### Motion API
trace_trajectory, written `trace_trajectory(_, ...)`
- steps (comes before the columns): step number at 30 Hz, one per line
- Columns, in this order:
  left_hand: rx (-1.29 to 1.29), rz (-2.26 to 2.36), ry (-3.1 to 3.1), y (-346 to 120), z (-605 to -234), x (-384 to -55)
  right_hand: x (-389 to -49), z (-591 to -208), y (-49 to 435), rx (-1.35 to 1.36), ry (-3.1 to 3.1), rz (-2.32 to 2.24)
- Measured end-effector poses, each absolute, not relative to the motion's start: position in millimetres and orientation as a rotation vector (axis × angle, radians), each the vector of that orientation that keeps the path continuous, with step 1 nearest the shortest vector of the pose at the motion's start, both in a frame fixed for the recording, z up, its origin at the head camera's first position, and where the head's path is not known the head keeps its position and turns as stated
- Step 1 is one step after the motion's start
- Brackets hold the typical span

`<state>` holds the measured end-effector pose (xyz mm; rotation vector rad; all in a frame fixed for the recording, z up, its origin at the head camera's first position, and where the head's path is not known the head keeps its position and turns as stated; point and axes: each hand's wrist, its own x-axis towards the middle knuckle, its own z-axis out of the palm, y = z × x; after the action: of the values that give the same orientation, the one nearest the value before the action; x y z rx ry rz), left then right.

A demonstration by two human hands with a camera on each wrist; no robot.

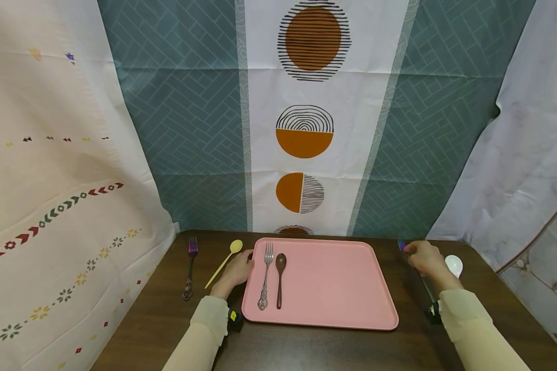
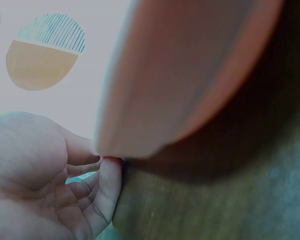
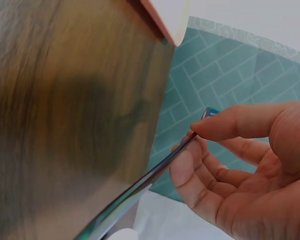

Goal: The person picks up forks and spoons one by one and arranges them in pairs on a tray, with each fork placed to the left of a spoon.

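Observation:
My right hand [image 1: 428,262] pinches an iridescent fork [image 3: 155,172] between thumb and fingers, right of the tray. Its blue-purple tines point away from me, and the handle slants back under the wrist. A white spoon [image 1: 454,265] lies just beyond that wrist, its handle hidden by the arm. At the left edge of the pink tray [image 1: 334,288], my left hand [image 1: 238,269] grips the rim, thumb and fingertips meeting at it in the left wrist view. On the tray a silver fork [image 1: 266,275] and a dark brown spoon [image 1: 280,278] lie side by side, handles toward me.
Left of the tray, a yellow spoon [image 1: 223,265] lies slanted beside the left hand. Farther left is a purple-tined fork [image 1: 191,268] with an ornate handle. The wooden table [image 1: 306,350] ends at a patterned cloth [image 1: 204,154] hung behind it, with pale cloths on both sides.

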<state>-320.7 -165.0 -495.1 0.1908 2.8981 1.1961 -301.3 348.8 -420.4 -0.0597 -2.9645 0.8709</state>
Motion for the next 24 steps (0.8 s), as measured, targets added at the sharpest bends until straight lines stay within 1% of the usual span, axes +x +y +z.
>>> trace_trajectory(24, 0.190, 1.216, 2.882, -164.7, -493.5, -319.7, -306.7, -416.1, 302.2, -0.002, -2.988, 0.904)
